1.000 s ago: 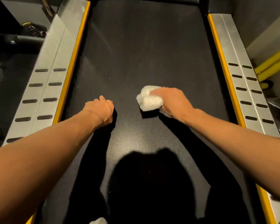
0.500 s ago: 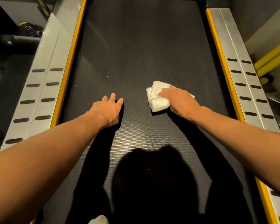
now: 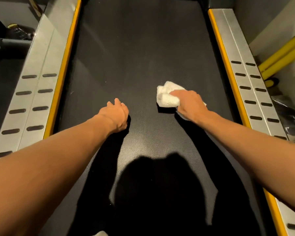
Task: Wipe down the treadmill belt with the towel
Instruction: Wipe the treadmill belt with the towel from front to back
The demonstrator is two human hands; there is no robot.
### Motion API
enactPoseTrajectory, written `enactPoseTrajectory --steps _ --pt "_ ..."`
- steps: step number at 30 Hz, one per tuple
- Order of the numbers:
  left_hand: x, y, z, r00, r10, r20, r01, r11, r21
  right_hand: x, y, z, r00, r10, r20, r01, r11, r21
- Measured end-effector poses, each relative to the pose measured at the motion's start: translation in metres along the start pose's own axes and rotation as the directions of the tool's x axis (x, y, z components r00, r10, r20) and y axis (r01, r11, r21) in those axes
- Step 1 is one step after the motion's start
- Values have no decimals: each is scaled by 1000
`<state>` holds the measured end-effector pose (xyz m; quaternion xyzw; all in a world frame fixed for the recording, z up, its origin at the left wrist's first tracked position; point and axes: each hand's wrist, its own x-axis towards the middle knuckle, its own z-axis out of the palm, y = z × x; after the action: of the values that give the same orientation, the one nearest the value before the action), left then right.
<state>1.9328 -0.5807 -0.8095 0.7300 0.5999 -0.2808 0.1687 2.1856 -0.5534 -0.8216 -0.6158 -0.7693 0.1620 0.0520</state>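
Towel [image 3: 167, 97] now bunched in right hand [image 3: 190, 105], left hand [image 3: 117, 114] curled, dimpled belt [image 3: 140, 48]

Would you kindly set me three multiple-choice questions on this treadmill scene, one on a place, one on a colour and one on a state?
1. Where does the towel lie?
A. On the left side rail
B. On the belt, right of its middle
C. On the floor beside the treadmill

2. What colour is the strip edging the belt on each side?
A. Yellow
B. Red
C. Blue

3. What is the right hand doing?
A. Lying flat on bare belt
B. Raised in the air, empty
C. Holding the bunched towel against the belt

Answers:
1 B, as the white towel sits on the dark belt, nearer its right edge.
2 A, as both strips show bright yellow.
3 C, as its fingers curl round the towel.
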Motion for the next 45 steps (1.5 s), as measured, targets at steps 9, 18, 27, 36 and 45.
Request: enactPoseTrajectory --steps 9,18,27,36,45 --pt "-1 6 -1 1000 -6 1 6 1000 -12 -63 -29 16 928 -372 30 362 916 173" --pt "5 33 -4 994 96 -56 -95 995 15 -65 0 5 986 -117 117 125 990 -69" --pt "18 50 -8 981 171 -93 -171 985 6 -39 41 -15 995 25 -97 -12 991 136" --pt "11 52 -8 983 167 -80 -165 986 29 -108 17 30 985 -161 64 147 972 184" --pt "6 64 -12 983 164 -79 -160 986 57 -54 56 4 994 15 -105 1 989 146"
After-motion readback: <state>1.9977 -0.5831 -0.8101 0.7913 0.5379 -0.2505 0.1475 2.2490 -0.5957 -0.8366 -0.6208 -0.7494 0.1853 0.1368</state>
